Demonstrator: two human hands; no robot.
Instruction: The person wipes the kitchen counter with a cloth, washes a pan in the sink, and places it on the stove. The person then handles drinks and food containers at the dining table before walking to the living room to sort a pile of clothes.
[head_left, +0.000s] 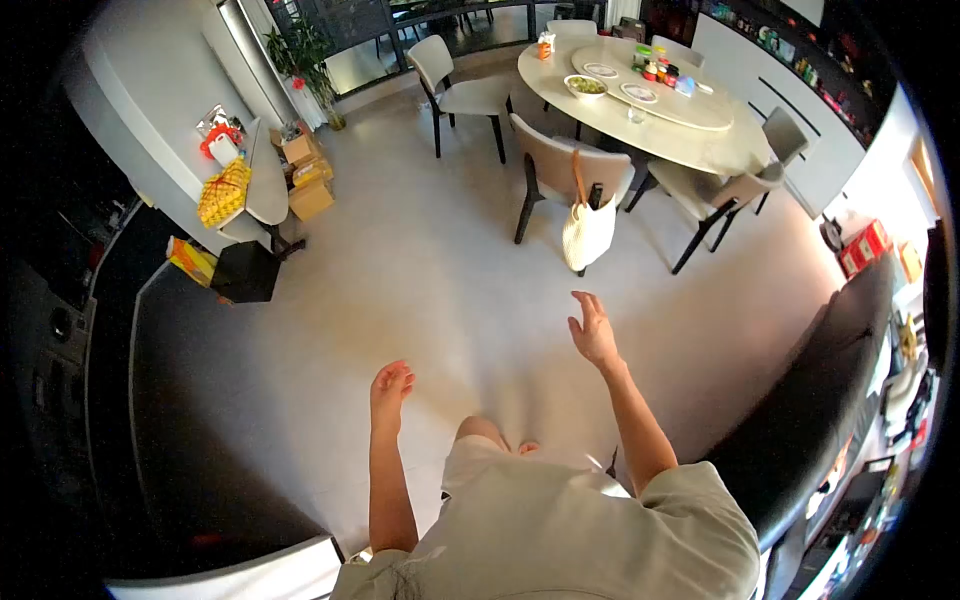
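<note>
My left hand (391, 388) hangs in the air over the grey floor, its fingers loosely curled with nothing visible in them. Further forward on the right, my right hand (595, 332) is held out empty, thumb and fingers apart. Neither hand touches anything. Nearest to the right hand is a cream bag (590, 236) with a brown strap, hung on the back of a beige dining chair (560, 165). Beyond that chair stands an oval dining table (660, 125) with a bowl of green food (586, 86), plates and several small jars.
At left, a narrow side table (267, 180) holds a yellow checked bundle (225, 192); cardboard boxes (308, 172) and a black box (247, 272) sit by it. A dark sofa (800, 420) lies along the right. Another chair (465, 95) stands left of the dining table.
</note>
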